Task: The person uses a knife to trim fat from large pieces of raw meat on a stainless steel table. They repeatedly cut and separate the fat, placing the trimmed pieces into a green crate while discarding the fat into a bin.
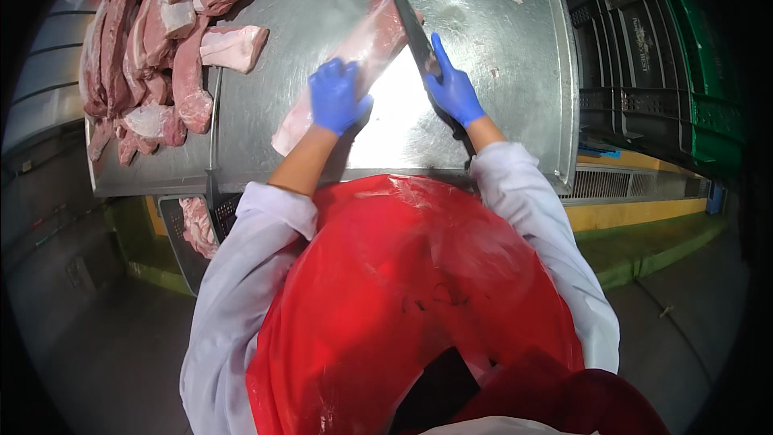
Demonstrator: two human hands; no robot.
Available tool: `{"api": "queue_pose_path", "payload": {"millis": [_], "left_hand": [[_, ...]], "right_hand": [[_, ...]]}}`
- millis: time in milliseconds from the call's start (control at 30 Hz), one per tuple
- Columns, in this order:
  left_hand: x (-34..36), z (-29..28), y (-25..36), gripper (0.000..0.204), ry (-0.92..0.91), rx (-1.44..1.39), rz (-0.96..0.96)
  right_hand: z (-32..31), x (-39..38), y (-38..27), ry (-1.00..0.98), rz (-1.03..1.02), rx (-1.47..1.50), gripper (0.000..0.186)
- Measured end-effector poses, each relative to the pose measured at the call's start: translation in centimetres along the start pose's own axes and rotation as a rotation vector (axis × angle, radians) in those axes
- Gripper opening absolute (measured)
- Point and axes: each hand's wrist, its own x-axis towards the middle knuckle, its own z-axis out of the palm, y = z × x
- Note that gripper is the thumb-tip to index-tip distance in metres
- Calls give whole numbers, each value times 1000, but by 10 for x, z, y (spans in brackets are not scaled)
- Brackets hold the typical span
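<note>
A long pale-pink slab of raw meat (377, 40) lies slantwise on the steel table (258, 113). My left hand (336, 97), in a blue glove, presses down on the slab's near half with its fingers bent over it. In my right hand (456, 95), also gloved in blue, is a large knife (411, 24). My right fingers are closed around its dark handle. The long blade points away from me and lies over the slab's far right end, its tip beyond the meat. Whether the edge is cutting into the meat I cannot tell.
Several raw meat cuts (153, 48) are heaped on the table's left side. A thin metal rod with a dark handle (212, 185) lies beside them. Below the front edge stands a bin (183, 246) with meat pieces. Dark and green crates (644, 56) are stacked at right.
</note>
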Motion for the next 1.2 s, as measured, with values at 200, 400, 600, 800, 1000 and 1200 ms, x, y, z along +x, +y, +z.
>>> {"api": "queue_pose_path", "payload": {"millis": [200,400,600,800,1000,1200], "left_hand": [[61,28,25,15,-232,264,175],[75,27,-4,13,-160,-184,-84],[72,19,-20,13,-134,-298,-181],[76,7,-33,13,-137,-265,-190],[87,-2,-39,16,-137,-492,-208],[92,-24,-55,19,-197,-418,-205]], "right_hand": [[-5,35,16,52,174,308,85],[2,19,18,60,86,311,86],[40,53,-32,-99,-83,172,80],[25,32,9,-264,-322,-54,69],[1,53,-45,-612,-29,27,67],[18,72,-44,-772,-93,-59,74]]}}
